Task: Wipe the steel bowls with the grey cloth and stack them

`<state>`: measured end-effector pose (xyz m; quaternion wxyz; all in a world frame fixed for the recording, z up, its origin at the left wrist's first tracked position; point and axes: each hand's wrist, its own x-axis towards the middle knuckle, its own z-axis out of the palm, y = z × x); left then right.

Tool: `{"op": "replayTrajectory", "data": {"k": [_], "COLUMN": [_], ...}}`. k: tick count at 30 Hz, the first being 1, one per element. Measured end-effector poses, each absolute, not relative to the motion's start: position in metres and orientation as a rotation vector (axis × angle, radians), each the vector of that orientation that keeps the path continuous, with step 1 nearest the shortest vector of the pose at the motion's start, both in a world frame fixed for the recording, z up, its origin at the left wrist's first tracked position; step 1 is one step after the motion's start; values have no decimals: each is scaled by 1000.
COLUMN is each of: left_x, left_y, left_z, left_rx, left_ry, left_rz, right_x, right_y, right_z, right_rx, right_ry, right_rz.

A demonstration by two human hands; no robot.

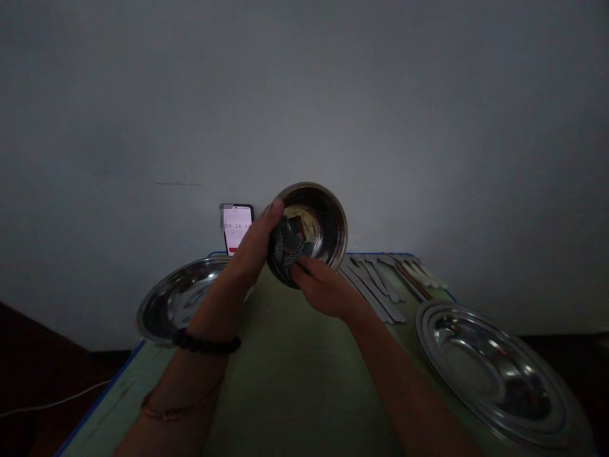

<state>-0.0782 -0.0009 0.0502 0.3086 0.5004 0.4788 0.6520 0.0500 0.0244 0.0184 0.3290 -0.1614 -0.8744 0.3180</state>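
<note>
A shiny steel bowl [337, 225] is held up above the table, tilted so that its inside faces me. My left hand [257, 241] is closed on the bowl's left rim, thumb over the edge. Inside the bowl, at its lower left, lies a dark checked cloth [287, 256]. My right hand [323, 285] reaches over the lower rim with its fingers closed on this cloth, pressing it against the bowl's inner wall. Part of the cloth and the fingertips are hard to make out in the dim light.
To the left sits a large steel basin [162, 304], partly behind my left forearm. A phone [238, 228] showing a timer leans on the wall [380, 114]. Several pieces of cutlery [375, 285] lie at the right, behind a wide steel plate [469, 362]. The table [295, 381] is green.
</note>
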Motion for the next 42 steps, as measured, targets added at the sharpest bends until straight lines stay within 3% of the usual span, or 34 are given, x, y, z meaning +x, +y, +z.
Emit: {"op": "replayTrajectory", "data": {"k": [7,13,17,28,33,42], "left_x": [-87,-75,-64,-82,-79,-61], "left_y": [-9,-9,-9,-14,-17,-19], "left_z": [58,57,54,59,65,55], "left_rx": [1446,1439,1329,1131,1197,1300], "left_ry": [1395,1316,1178,1204,1143,1019], "left_rz": [1657,1592,1580,1523,1575,1269], "right_x": [64,68,62,49,46,49], "right_y": [39,57,55,19,13,21], "right_z": [-6,-14,-3,18,21,15], "right_rx": [-658,-967,-886,-348,-636,-1068], "right_ry": [-2598,-2306,-2196,-2208,-2102,-1853], "right_rz": [227,-76,19,823,518,72]}}
